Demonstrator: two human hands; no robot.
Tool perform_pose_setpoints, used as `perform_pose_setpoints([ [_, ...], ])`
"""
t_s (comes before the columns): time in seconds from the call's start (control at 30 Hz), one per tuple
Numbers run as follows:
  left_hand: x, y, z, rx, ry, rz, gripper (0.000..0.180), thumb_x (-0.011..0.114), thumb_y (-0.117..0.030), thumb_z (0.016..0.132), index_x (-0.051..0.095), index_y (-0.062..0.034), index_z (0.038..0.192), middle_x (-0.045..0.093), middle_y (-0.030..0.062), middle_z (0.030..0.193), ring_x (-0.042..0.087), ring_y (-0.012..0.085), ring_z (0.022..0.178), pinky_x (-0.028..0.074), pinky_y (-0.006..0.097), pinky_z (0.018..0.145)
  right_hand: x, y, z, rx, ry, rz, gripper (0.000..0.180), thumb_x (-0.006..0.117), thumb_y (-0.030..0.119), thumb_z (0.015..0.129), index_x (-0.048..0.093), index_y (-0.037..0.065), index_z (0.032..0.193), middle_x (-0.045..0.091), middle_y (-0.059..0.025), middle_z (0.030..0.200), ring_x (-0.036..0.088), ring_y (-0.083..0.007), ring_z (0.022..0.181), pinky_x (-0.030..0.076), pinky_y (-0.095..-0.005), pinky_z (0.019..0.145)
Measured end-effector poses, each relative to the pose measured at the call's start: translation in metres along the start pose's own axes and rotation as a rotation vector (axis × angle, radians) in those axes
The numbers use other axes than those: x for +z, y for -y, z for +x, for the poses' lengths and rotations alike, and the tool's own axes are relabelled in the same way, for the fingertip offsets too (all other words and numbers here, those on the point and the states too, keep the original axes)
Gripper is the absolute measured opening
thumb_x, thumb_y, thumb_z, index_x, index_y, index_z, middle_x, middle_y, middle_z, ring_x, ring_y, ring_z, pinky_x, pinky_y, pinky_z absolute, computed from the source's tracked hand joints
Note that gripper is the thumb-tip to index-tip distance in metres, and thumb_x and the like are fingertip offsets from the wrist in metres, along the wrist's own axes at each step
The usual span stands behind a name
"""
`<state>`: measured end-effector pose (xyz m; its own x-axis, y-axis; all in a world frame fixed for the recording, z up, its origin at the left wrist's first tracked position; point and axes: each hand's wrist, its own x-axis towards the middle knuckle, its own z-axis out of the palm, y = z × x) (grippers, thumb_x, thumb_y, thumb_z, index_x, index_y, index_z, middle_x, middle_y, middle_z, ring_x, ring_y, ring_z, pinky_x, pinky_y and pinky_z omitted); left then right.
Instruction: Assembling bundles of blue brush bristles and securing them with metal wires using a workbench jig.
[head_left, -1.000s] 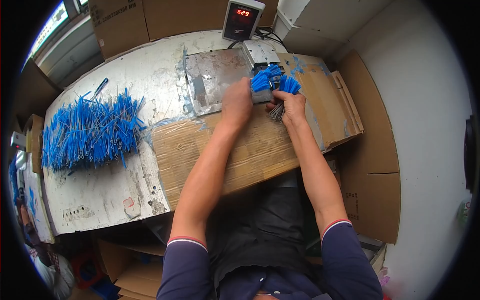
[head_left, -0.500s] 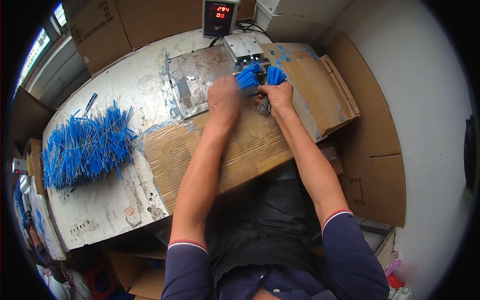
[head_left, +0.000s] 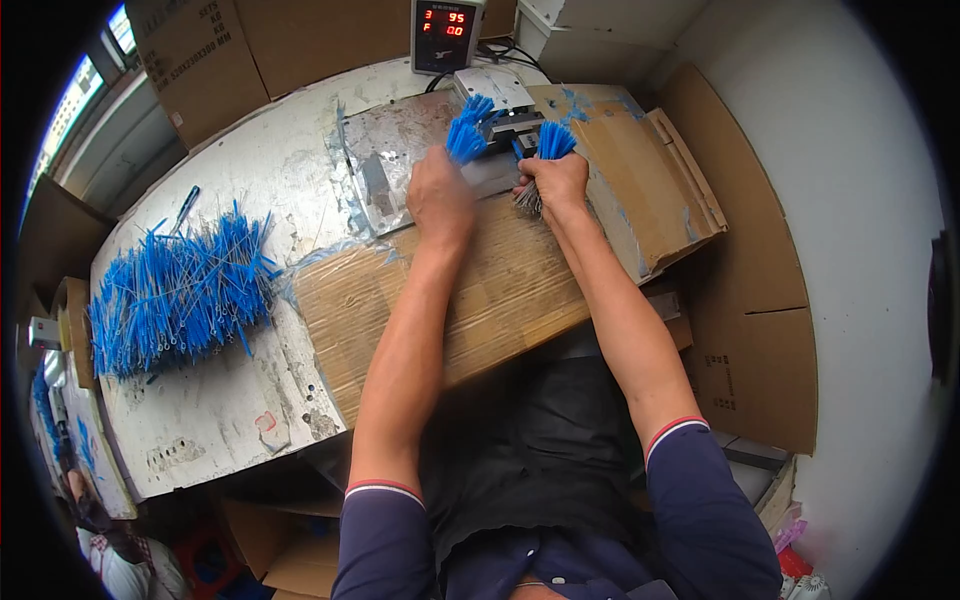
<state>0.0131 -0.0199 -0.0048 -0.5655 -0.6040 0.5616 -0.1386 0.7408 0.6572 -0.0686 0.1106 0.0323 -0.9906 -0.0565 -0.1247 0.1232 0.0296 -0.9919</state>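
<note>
My left hand [head_left: 440, 200], somewhat blurred, is closed around a bunch of thin blue brushes [head_left: 467, 132]; their blue ends fan out above the fist. To its right, my right hand [head_left: 560, 182] grips a second bunch of blue brushes [head_left: 556, 141], blue ends up, with bare wire stems hanging below the fingers. Between and just beyond the two bunches sits a small metal device [head_left: 515, 128] with a dark slotted front. A large heap of the same brushes [head_left: 185, 290], wire stems ending in small loops, lies at the left of the table.
A display box [head_left: 443, 38] with red digits stands behind the device. A metal plate [head_left: 385, 165] and flattened cardboard [head_left: 400, 300] cover part of the worn white table [head_left: 220, 400]. A cardboard box [head_left: 630, 170] lies right; a pen [head_left: 186, 207] is behind the heap. Another person [head_left: 130, 560] is lower left.
My left hand's bunch has shifted left, away from the device's front, which now shows more. The red digits on the display differ. My right hand keeps its bunch nearly in place.
</note>
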Motion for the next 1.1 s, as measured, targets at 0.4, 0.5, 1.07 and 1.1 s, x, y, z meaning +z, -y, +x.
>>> perform_pose_setpoints([
  [0.4, 0.001, -0.006, 0.000, 0.082, 0.061, -0.050, 0.007, 0.054, -0.005, 0.089, 0.060, -0.0038, 0.092, 0.064, 0.0183, 0.084, 0.061, 0.0392, 0.084, 0.047, 0.050, 0.074, -0.005, -0.001, 0.004, 0.070, 0.038, 0.125, 0.011, 0.073, -0.006, 0.079, 0.063, -0.006, 0.080, 0.066, -0.0145, 0.071, 0.068, -0.0226, 0.058, 0.060, -0.0351, 0.048],
  [0.5, 0.001, -0.007, -0.001, 0.158, 0.091, -0.103, 0.011, 0.052, -0.004, 0.088, 0.061, -0.0035, 0.095, 0.064, 0.0189, 0.085, 0.061, 0.0398, 0.084, 0.047, 0.050, 0.074, -0.010, 0.002, 0.004, 0.129, 0.050, 0.221, 0.010, 0.073, -0.004, 0.081, 0.064, -0.008, 0.083, 0.067, -0.0160, 0.074, 0.069, -0.0246, 0.062, 0.061, -0.0354, 0.051],
  [1.07, -0.001, -0.005, -0.001, 0.144, 0.185, -0.051, 0.019, 0.061, -0.002, 0.085, 0.060, -0.0038, 0.104, 0.066, 0.0188, 0.088, 0.064, 0.0380, 0.087, 0.051, 0.049, 0.077, -0.029, -0.002, -0.003, 0.242, 0.139, 0.334, 0.014, 0.074, -0.006, 0.082, 0.065, -0.007, 0.093, 0.067, -0.0168, 0.079, 0.070, -0.0297, 0.064, 0.064, -0.0446, 0.058],
  [1.1, 0.000, -0.004, -0.001, 0.164, 0.182, -0.032, 0.019, 0.060, -0.002, 0.084, 0.061, -0.0035, 0.103, 0.066, 0.0190, 0.087, 0.064, 0.0379, 0.087, 0.051, 0.048, 0.077, -0.030, -0.001, -0.004, 0.250, 0.143, 0.331, 0.014, 0.074, -0.006, 0.082, 0.065, -0.007, 0.093, 0.067, -0.0165, 0.080, 0.070, -0.0290, 0.065, 0.064, -0.0442, 0.058],
])
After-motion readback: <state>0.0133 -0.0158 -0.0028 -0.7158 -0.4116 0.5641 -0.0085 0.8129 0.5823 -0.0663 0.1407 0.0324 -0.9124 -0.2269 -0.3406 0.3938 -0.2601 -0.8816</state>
